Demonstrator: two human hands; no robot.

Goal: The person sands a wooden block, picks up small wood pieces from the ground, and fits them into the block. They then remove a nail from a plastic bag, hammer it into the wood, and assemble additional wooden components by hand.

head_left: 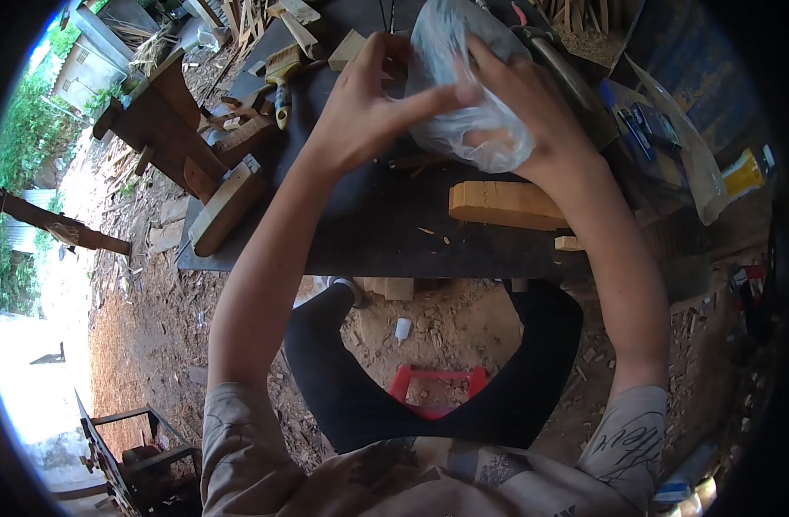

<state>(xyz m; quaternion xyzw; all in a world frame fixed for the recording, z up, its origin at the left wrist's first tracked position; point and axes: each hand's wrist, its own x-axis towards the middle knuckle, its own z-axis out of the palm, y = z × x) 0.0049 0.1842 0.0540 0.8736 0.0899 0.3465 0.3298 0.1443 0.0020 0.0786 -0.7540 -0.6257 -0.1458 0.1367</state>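
Observation:
A clear, crumpled plastic bag (pixel 476 129) is between my two hands above the dark tabletop. My left hand (pixel 369 108) is at its left side, thumb laid across the front and the other fingers bent at its edge, partly hidden. From the right, my right hand (pixel 532 99) holds the bag, with its plastic bunched against the palm and wrist. What the bag contains, if anything, I cannot make out. Below my right forearm lies a yellowish wooden block (pixel 502 205), with a small wood offcut (pixel 569 244) near it.
On the dark table (pixel 369 237), a brush (pixel 282 86) lies at the left, near a wooden piece (pixel 226 211) at the edge. A brown wooden assembly (pixel 158 129) stands farther left. Pens (pixel 637 133) lie at the right. Beneath are a red stool (pixel 437 388) and a white bottle (pixel 403 329).

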